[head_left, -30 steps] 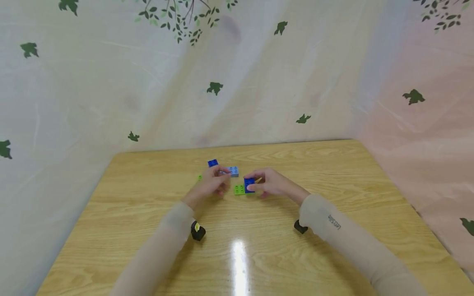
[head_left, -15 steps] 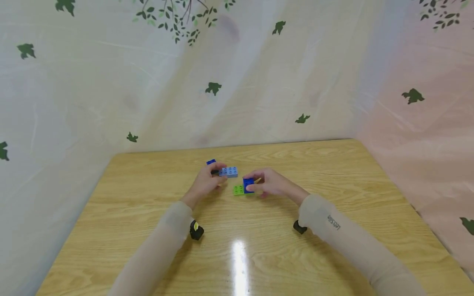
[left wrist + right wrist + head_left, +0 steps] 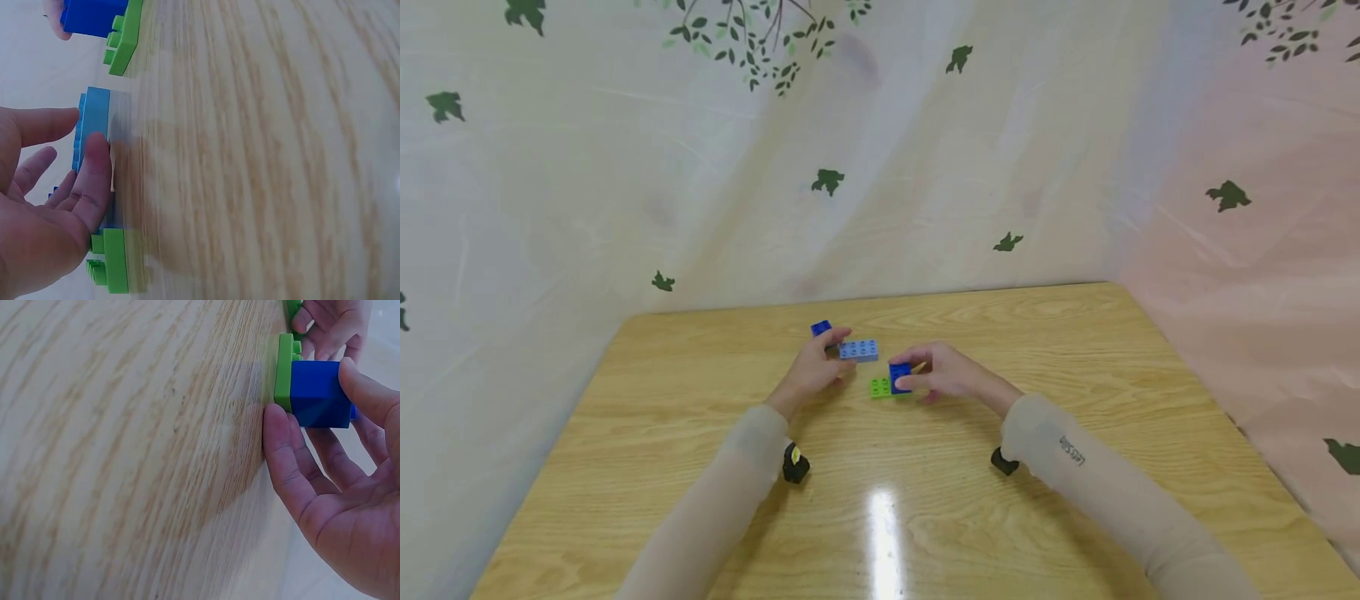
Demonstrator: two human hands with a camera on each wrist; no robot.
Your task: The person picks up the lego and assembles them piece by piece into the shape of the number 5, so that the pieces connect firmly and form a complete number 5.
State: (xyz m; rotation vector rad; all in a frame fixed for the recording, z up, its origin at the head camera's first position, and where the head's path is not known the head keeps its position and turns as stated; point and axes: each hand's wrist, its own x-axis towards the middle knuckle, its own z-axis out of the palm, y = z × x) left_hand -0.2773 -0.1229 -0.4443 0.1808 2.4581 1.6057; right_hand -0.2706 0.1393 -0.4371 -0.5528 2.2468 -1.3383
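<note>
My right hand (image 3: 946, 371) holds a dark blue toy building brick (image 3: 899, 375) between thumb and fingers. That brick stands on one end of a flat light green brick (image 3: 879, 387), which lies on the table with studs showing at its left. My left hand (image 3: 808, 368) is beside a light blue brick (image 3: 861, 351), thumb and fingers spread around its left end. In the left wrist view the thumb tip is close to the studs of the light blue brick (image 3: 97, 112); whether it touches I cannot tell.
Behind the left hand is another dark blue brick (image 3: 821, 327), partly covered. A second light green brick (image 3: 116, 259) lies under the left hand in its wrist view. The wooden table (image 3: 1037, 333) ends at a leaf-patterned cloth (image 3: 910, 167).
My left hand has shifted left and away, uncovering more of the light blue brick. The right hand stays at the dark blue brick. The head view has turned slightly.
</note>
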